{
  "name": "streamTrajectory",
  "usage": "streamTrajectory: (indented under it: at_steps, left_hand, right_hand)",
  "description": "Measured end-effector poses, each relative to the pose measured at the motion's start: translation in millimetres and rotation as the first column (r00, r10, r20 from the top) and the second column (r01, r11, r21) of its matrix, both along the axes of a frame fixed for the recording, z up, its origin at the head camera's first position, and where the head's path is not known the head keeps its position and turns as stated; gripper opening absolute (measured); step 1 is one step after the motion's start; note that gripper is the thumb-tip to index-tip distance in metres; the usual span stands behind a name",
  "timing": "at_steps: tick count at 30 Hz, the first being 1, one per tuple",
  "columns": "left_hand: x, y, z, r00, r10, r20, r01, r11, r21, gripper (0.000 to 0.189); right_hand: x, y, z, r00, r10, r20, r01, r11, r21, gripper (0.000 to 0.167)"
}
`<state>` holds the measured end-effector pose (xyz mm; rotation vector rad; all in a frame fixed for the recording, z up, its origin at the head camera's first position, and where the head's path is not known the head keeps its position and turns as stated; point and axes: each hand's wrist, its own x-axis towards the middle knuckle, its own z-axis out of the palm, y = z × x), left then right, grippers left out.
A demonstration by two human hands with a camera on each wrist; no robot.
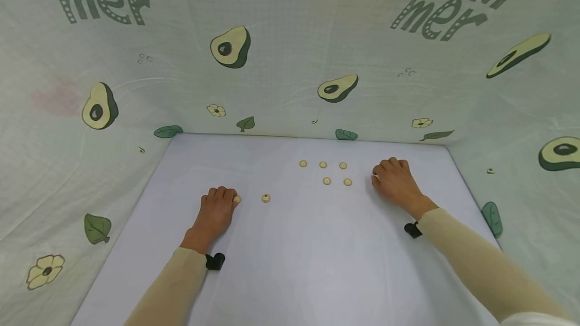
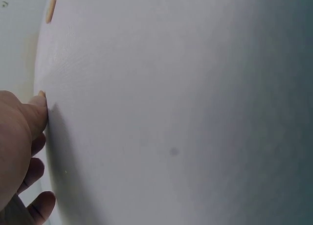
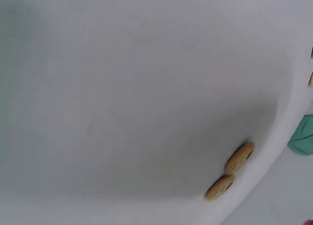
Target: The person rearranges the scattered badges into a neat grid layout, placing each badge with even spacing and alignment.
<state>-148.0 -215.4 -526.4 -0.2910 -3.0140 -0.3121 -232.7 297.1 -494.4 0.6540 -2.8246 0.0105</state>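
My left hand [image 1: 216,213] pinches a small round wooden disc [image 1: 237,198] at its fingertips, low over the white tabletop. In the left wrist view that disc's edge [image 2: 42,93] peeks out past the thumb. Just right of it lies a loose disc [image 1: 266,198] with a dark mark in its middle. Over on the right, my right hand [image 1: 395,180] is held with fingers bent, beside a group of several discs [image 1: 343,165]. I cannot tell whether its fingertips hold anything. The right wrist view shows two discs [image 3: 239,157] lying close together, with dark markings on top.
White tabletop [image 1: 290,260] spreads below and between both arms. A pale cloth [image 1: 281,49] printed with avocados, leaves and lettering hangs behind and along both sides. Each wrist carries a small black camera mount [image 1: 215,261]. The discs at back centre lie in two short rows.
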Motion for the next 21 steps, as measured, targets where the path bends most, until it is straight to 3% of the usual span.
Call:
streamTrajectory:
  at_steps: [9,21]
  left_hand:
    - [-1.4,-0.2,1.0,1.0,-0.005,0.003,0.005,1.0,-0.004,0.02]
    - [-1.6,0.1,-0.7,1.0,-0.001,0.026,0.001,1.0,-0.002,0.021]
  right_hand:
    - [19.8,52,-2.7,0.999,-0.034,-0.021,0.034,0.999,0.028,0.018]
    - [32.9,58,-21.0,0.998,-0.04,0.049,0.038,0.999,0.03,0.028]
